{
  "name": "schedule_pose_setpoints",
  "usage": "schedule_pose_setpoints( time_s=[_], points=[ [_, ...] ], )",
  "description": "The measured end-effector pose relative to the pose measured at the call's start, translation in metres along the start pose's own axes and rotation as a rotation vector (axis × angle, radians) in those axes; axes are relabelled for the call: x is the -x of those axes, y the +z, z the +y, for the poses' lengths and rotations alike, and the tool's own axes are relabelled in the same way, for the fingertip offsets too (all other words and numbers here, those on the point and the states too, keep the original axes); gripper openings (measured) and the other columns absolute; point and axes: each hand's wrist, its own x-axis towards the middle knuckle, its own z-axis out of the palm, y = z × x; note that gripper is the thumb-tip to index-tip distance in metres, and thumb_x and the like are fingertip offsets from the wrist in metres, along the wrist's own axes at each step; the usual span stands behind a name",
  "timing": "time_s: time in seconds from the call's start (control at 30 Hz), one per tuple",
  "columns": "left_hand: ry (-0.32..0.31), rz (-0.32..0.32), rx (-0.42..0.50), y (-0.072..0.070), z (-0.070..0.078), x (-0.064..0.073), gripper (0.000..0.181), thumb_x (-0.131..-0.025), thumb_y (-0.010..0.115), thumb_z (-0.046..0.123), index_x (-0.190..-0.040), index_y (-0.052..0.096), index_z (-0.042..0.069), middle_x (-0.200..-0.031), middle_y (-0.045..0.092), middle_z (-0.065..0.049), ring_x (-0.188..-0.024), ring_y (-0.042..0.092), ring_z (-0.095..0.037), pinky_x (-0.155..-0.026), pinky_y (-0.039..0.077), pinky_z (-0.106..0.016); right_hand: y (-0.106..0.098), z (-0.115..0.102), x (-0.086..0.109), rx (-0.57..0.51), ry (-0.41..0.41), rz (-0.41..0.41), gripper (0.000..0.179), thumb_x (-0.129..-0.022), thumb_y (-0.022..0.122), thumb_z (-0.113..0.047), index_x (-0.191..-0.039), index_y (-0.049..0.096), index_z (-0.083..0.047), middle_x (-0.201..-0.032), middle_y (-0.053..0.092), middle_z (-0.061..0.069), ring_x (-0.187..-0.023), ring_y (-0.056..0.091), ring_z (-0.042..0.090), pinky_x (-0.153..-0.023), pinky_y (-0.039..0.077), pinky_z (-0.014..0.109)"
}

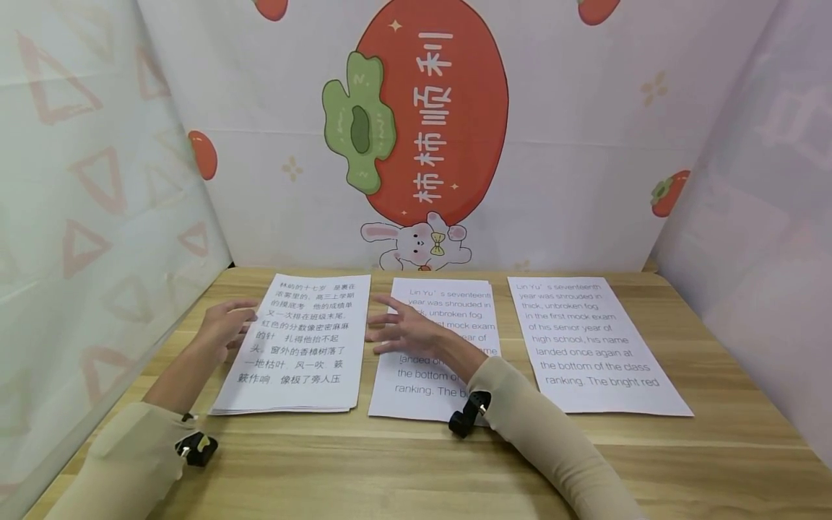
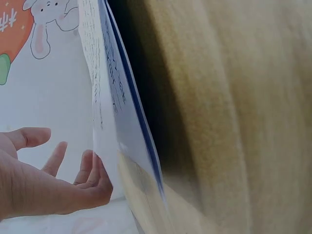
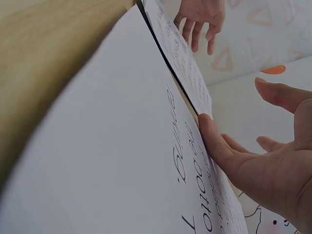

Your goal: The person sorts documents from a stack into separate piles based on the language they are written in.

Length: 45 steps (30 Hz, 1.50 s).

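Note:
A stack of paper sheets (image 1: 302, 339) with printed Chinese text lies at the left of the table, its lower sheets showing slightly at the bottom edge. My left hand (image 1: 226, 328) is at that stack's left edge, fingers relaxed and holding nothing; in the left wrist view its fingertips (image 2: 100, 170) are right at the paper's edge. Over the upper left of the middle stack of English-text sheets (image 1: 409, 404) is my right hand (image 1: 406, 328), fingers spread and loosely bent. It reaches toward the gap beside the Chinese stack, and it hides part of the English print.
Another English-text paper (image 1: 585, 339) lies on the right of the wooden table (image 1: 364, 469). Behind stands a white cloth backdrop (image 1: 260, 202) with a large persimmon and a rabbit; side curtains (image 1: 58, 289) flank the table. Each wrist carries a small black device (image 1: 198, 448).

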Motion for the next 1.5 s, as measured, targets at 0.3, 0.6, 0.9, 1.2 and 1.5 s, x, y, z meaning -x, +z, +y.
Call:
schedule_pose_setpoints(
  time_s=[0.3,0.6,0.9,1.2,1.5],
  points=[
    [0.081,-0.053,-0.047,0.005,0.003,0.005,0.062,-0.094,0.054,0.004,-0.155,0.042,-0.001,-0.146,0.043,-0.033,-0.092,0.052,-0.019,-0.065,0.045,-0.022,0.001,-0.002,0.004,0.028,0.000,0.012,0.086,-0.096,0.056,0.013,-0.167,0.020,-0.019,-0.159,0.035,0.026,-0.134,0.053,0.046,-0.105,0.055,0.051],
    [0.186,-0.185,-0.103,0.027,0.011,0.012,0.051,-0.104,0.051,0.007,-0.153,0.041,-0.007,-0.152,0.042,-0.036,-0.137,0.045,-0.049,-0.110,0.043,-0.062,0.001,-0.006,0.015,0.185,-0.014,0.099,0.077,-0.096,0.063,0.006,-0.163,0.028,-0.009,-0.152,0.043,0.026,-0.121,0.064,0.038,-0.097,0.060,0.044],
    [0.234,-0.248,-0.105,0.053,0.021,0.018,0.049,-0.105,0.054,0.009,-0.150,0.045,-0.006,-0.149,0.048,-0.033,-0.129,0.053,-0.044,-0.107,0.048,-0.057,-0.007,-0.012,0.036,0.349,-0.026,0.239,0.067,-0.095,0.069,0.001,-0.156,0.043,-0.008,-0.145,0.054,0.022,-0.114,0.067,0.032,-0.093,0.062,0.040],
    [0.269,-0.366,-0.100,0.083,0.035,0.027,0.048,-0.104,0.053,0.010,-0.149,0.047,-0.005,-0.145,0.052,-0.032,-0.125,0.058,-0.042,-0.104,0.054,-0.050,-0.034,-0.022,0.067,0.485,-0.068,0.394,0.061,-0.095,0.070,-0.003,-0.152,0.048,-0.005,-0.142,0.056,0.023,-0.116,0.066,0.035,-0.088,0.064,0.039],
    [0.255,-0.437,-0.105,0.111,0.041,0.035,0.048,-0.104,0.054,0.010,-0.150,0.047,-0.003,-0.144,0.054,-0.029,-0.124,0.059,-0.040,-0.101,0.057,-0.046,-0.065,-0.029,0.099,0.460,-0.058,0.569,0.058,-0.097,0.065,0.001,-0.151,0.044,0.002,-0.143,0.052,0.030,-0.120,0.063,0.044,-0.091,0.063,0.047]
  ],
)
